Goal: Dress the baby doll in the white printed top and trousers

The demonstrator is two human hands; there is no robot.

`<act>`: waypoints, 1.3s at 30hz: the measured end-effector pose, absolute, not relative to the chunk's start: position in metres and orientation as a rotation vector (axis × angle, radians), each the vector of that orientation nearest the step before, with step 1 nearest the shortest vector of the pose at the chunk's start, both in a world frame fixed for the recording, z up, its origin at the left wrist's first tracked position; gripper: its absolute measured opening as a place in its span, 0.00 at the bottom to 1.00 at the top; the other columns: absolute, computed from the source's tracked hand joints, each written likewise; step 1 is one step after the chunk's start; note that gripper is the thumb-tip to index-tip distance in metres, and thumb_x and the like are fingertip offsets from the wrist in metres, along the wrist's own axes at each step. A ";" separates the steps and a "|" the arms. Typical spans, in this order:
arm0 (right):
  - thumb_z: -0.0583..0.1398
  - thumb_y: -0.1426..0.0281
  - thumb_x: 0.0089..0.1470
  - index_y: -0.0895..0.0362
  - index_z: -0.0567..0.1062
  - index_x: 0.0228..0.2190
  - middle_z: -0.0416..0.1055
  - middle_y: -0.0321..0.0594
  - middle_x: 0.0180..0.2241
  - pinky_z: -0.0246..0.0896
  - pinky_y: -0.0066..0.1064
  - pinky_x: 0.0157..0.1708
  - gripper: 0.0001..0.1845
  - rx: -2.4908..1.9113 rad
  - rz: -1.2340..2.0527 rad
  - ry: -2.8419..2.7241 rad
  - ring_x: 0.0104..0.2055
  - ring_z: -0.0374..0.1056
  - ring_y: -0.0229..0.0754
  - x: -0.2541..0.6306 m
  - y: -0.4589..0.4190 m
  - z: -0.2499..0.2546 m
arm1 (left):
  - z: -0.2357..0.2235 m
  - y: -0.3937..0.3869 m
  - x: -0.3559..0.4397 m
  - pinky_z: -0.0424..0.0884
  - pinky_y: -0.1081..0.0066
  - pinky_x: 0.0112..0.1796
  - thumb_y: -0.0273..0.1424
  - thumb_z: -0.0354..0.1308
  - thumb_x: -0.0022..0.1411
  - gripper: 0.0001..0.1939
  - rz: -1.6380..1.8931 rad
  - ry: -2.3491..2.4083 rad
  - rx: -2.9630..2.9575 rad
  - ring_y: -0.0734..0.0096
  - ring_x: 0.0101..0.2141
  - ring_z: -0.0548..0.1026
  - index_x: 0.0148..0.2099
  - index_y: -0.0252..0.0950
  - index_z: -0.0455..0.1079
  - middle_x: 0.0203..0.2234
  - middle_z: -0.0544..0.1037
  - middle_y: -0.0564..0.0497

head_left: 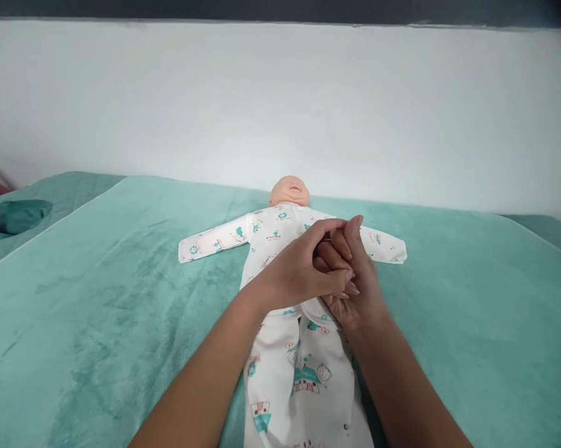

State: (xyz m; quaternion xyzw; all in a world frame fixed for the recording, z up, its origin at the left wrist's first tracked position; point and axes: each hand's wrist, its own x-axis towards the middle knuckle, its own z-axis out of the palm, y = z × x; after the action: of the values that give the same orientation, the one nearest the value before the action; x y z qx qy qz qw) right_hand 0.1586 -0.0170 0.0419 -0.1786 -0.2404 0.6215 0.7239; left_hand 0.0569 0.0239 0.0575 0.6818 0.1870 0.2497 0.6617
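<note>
A baby doll [289,190] lies on its back, dressed in a white printed long-sleeved top [271,239] and white printed trousers [308,386]. Over the doll's chest and belly, my left hand [299,264] closes around the fingers of my right hand [362,280]. The left index finger arches over the top, while the left thumb presses from the near side. My right hand has its fingers curled in and its thumb pointing up. Whether anything small lies between the hands is hidden. Part of the top is covered by them.
The doll rests on a green plush cover [121,298] that stretches out to both sides. Behind it rises a white wall [280,99] with a dark band along the top. A darker green bundled cloth [16,214] lies at the far left.
</note>
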 end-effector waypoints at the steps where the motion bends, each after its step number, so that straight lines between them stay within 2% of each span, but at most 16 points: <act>1: 0.60 0.54 0.58 0.55 0.50 0.15 0.47 0.23 0.07 0.35 0.16 0.06 0.32 -0.393 1.374 -0.531 0.07 0.38 0.24 0.159 -0.017 0.042 | 0.058 0.023 0.057 0.78 0.65 0.35 0.24 0.57 0.54 0.29 0.562 0.422 1.536 0.68 0.34 0.79 0.57 0.43 0.58 0.41 0.75 0.51; 8: 0.59 0.53 0.58 0.55 0.50 0.15 0.45 0.23 0.08 0.36 0.19 0.07 0.32 -0.452 1.360 -0.553 0.09 0.36 0.25 0.158 -0.016 0.040 | 0.058 0.022 0.056 0.76 0.68 0.32 0.24 0.57 0.52 0.30 0.564 0.475 1.601 0.69 0.33 0.78 0.57 0.43 0.58 0.40 0.74 0.52; 16: 0.61 0.51 0.56 0.54 0.50 0.15 0.45 0.24 0.11 0.39 0.22 0.10 0.32 -0.583 1.235 -0.594 0.12 0.41 0.27 0.155 -0.016 0.039 | 0.059 0.022 0.057 0.74 0.68 0.35 0.24 0.58 0.50 0.32 0.598 0.478 1.694 0.69 0.37 0.75 0.58 0.43 0.57 0.46 0.73 0.48; 31: 0.63 0.51 0.53 0.55 0.54 0.16 0.45 0.25 0.13 0.41 0.23 0.11 0.31 -0.669 1.176 -0.588 0.14 0.43 0.28 0.153 -0.018 0.041 | 0.061 0.019 0.057 0.73 0.70 0.34 0.26 0.58 0.50 0.30 0.613 0.516 1.737 0.72 0.34 0.73 0.56 0.41 0.58 0.37 0.72 0.52; 39: 0.63 0.51 0.53 0.55 0.58 0.16 0.50 0.26 0.12 0.44 0.23 0.12 0.29 -0.745 1.115 -0.615 0.13 0.48 0.28 0.151 -0.021 0.045 | 0.061 0.021 0.054 0.73 0.69 0.35 0.23 0.57 0.49 0.33 0.616 0.458 1.795 0.70 0.36 0.74 0.58 0.41 0.58 0.40 0.74 0.50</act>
State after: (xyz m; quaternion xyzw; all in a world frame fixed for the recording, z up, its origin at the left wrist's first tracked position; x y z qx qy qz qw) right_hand 0.1513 -0.0207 0.0452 -0.3397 -0.2806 0.5081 0.7401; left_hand 0.0540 0.0212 0.0614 0.7617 0.1943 0.2612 0.5602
